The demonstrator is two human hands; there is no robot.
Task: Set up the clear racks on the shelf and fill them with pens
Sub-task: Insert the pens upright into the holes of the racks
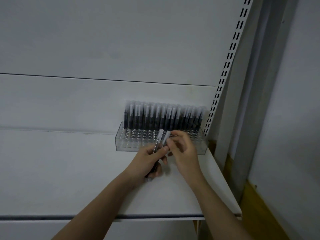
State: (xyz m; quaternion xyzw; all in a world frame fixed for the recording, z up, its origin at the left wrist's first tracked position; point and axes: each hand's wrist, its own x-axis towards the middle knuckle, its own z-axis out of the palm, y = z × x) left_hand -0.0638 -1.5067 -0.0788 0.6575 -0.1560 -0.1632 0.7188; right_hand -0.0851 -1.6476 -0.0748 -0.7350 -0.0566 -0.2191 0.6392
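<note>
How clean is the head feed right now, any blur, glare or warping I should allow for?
Head view: dim, flat grey light with no hard glare; the pens in the clear rack are soft and smeared, caps blending together; both hands, left hand and right hand, look slightly blurred; wide-angle bend shows in the slotted upright and shelf edges.

Rack point(128, 142) was set on shelf point(69, 170), far right; pens point(162, 116) were stood in its rear rows.
</note>
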